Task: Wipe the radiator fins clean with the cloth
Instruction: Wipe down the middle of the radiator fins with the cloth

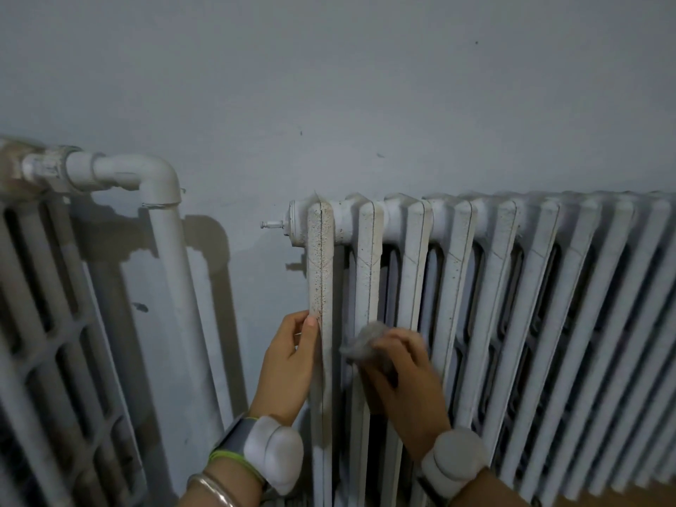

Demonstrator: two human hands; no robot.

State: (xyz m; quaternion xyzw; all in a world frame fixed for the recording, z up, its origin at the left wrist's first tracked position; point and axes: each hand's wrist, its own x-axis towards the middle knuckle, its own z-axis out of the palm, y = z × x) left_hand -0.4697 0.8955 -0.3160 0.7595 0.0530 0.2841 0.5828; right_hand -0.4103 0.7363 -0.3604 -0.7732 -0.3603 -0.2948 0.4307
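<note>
A white cast-iron radiator [512, 287] with several speckled, dusty fins runs along the wall from the centre to the right edge. My left hand [289, 364] holds the leftmost fin [321, 258] at mid height, thumb on its front edge. My right hand [398, 375] grips a bunched grey cloth [365, 340] and presses it against the second fin [367, 258]. The right hand and cloth are motion-blurred. Both wrists carry white padded bands.
A white pipe [172, 250] with an elbow runs down the wall left of the radiator. A second radiator [47, 342] fills the left edge. A small valve [272, 225] sticks out at the radiator's top left end. The grey wall rises behind.
</note>
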